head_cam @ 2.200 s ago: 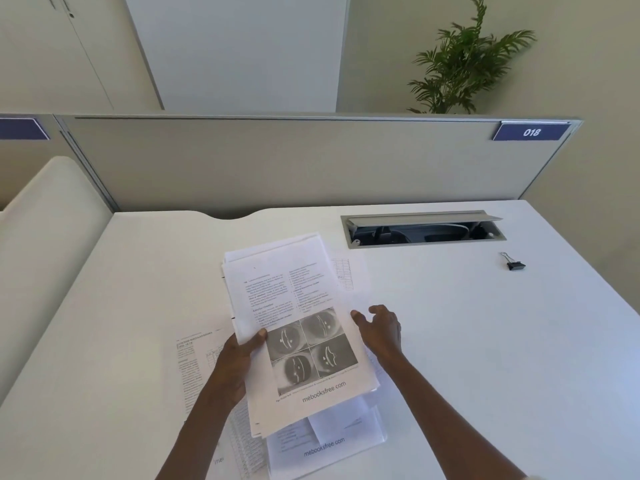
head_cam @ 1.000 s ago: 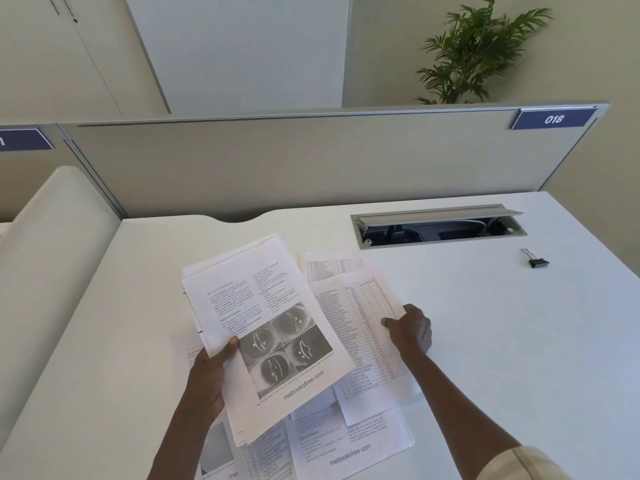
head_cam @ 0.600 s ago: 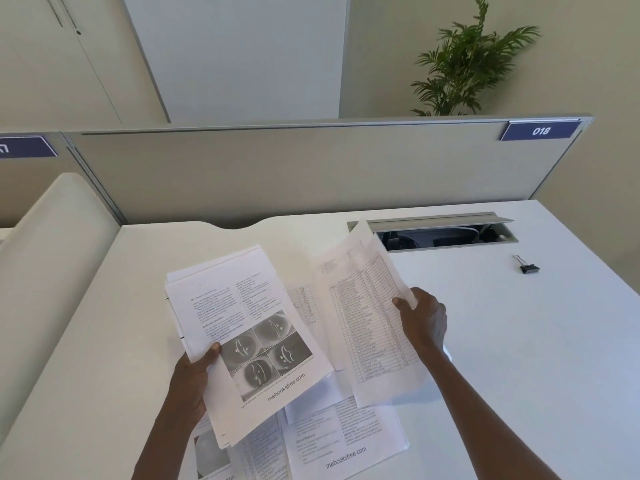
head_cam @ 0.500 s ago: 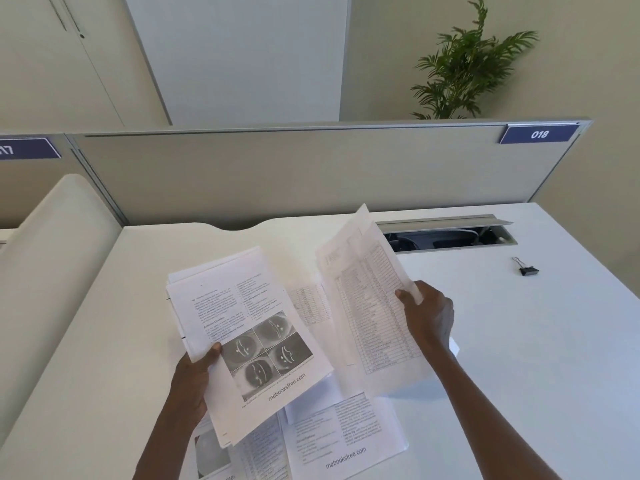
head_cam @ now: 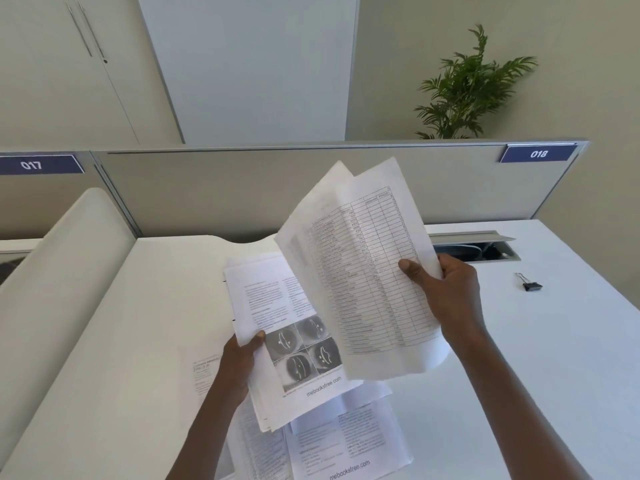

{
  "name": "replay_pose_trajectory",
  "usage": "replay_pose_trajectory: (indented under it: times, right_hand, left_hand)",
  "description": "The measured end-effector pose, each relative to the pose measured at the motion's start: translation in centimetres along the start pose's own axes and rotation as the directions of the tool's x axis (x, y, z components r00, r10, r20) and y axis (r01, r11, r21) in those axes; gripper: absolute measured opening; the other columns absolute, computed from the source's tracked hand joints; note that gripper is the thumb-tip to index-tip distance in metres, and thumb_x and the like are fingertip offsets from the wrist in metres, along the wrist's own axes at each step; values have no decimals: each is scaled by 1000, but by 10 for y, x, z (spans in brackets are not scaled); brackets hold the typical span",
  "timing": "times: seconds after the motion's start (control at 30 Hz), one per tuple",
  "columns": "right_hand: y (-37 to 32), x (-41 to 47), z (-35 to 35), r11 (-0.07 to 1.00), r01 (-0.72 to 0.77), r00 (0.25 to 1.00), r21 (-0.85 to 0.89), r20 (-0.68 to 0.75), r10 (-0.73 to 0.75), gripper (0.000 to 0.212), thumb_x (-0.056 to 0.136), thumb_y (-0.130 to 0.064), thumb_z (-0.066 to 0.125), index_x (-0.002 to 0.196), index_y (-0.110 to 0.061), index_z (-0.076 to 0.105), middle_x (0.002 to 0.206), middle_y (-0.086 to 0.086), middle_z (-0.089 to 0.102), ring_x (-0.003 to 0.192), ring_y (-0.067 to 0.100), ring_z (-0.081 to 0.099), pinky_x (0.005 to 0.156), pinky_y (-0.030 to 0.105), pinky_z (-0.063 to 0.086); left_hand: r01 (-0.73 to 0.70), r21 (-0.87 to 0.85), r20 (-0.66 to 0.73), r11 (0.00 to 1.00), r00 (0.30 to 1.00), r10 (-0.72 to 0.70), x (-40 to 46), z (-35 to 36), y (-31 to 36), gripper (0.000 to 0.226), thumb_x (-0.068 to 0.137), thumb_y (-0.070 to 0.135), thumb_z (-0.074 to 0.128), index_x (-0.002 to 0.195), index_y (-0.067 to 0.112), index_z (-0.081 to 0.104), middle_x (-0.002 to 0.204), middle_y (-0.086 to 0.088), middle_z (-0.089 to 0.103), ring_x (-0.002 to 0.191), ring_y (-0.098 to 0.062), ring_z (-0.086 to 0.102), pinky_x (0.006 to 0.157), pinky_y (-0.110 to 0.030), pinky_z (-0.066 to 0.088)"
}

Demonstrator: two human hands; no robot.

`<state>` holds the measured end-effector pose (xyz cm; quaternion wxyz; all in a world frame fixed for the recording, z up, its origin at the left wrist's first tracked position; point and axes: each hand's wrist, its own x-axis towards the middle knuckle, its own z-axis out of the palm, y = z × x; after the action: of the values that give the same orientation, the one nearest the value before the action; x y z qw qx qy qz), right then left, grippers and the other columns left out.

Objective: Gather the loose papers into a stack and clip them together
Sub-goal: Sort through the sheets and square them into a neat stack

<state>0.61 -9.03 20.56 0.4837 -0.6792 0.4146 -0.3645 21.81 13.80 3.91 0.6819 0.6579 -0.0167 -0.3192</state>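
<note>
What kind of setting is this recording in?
Most likely an open-plan office workstation: a white desk backed by a partition panel carrying numbered plates 017 and 018, with a cable hatch set into the desktop and printed papers in hand.

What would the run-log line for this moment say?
left hand: holds stack | right hand: holds table sheets raised | loose papers: on desk | clip: untouched

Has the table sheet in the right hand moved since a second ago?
Yes. The table sheet has risen off the desk, now overlapping the divider panel.
</note>
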Motion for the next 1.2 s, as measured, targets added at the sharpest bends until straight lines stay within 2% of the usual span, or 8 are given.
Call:
replay_pose_trajectory:
  times: [0.17,0.37,0.53,0.67,0.87,1.03,1.13,1.2]
  right_hand:
    - [25,-1,19,982,-177,984,60,43,175,32,76,-30,83,84,-3,69,80,8,75,73,26,72,62,34,60]
    - [74,-12,58,957,-246,968,-153,3,249,33,82,-36,76,95,-9,61,90,2,69,86,26,68,76,39,57]
    - [89,-17,63,936,-150,961,-318,176,214,38,85,-33,72,115,-15,58,104,-3,66,95,20,64,83,34,53]
    - [89,-17,57,958,-205,909,-199,325,262,50,81,-22,78,124,-20,53,106,-9,65,94,11,63,82,27,50]
    - [105,-14,60,937,-322,851,-134,393,349,60,57,-28,93,108,-18,63,107,-1,74,98,19,71,89,44,57]
    - [102,-21,68,963,-221,913,-152,316,259,41,68,-14,88,102,-11,64,101,-1,74,89,14,71,75,28,59]
    - [100,-25,75,972,-160,941,-170,272,202,44,71,-14,86,109,-11,64,104,-1,73,91,16,71,76,27,59]
    - [97,-26,78,976,-133,948,-172,265,176,44,72,-15,85,110,-12,63,105,-2,72,92,18,70,78,30,60]
  left_hand:
    - [24,5,110,1000,994,-24,-15,29,11,18,94,14,63,109,9,71,100,-13,77,89,-30,73,81,-45,57]
    - [2,56,234,998,972,-15,-34,46,25,23,96,9,53,100,8,75,98,-17,77,90,-31,75,74,-41,59]
    - [4,75,268,997,963,-24,-35,37,30,19,94,6,58,101,9,75,99,-17,77,91,-33,74,73,-41,59]
    - [30,57,304,998,952,-46,-35,34,31,20,94,7,57,99,11,76,100,-17,77,88,-30,75,68,-37,60]
    - [26,61,347,998,937,-46,-30,36,30,26,92,29,63,108,10,73,111,-22,72,95,-34,72,77,-43,57]
    - [171,-105,319,980,939,-130,-19,34,29,65,88,71,38,125,24,65,121,-11,72,114,-33,66,103,-53,47]
    - [40,10,309,999,950,-42,-18,35,29,65,81,62,68,133,23,59,134,1,65,132,-23,53,116,-54,30]
    - [-88,65,310,994,949,63,-20,36,32,49,82,38,78,126,21,65,127,2,69,125,-19,60,116,-52,31]
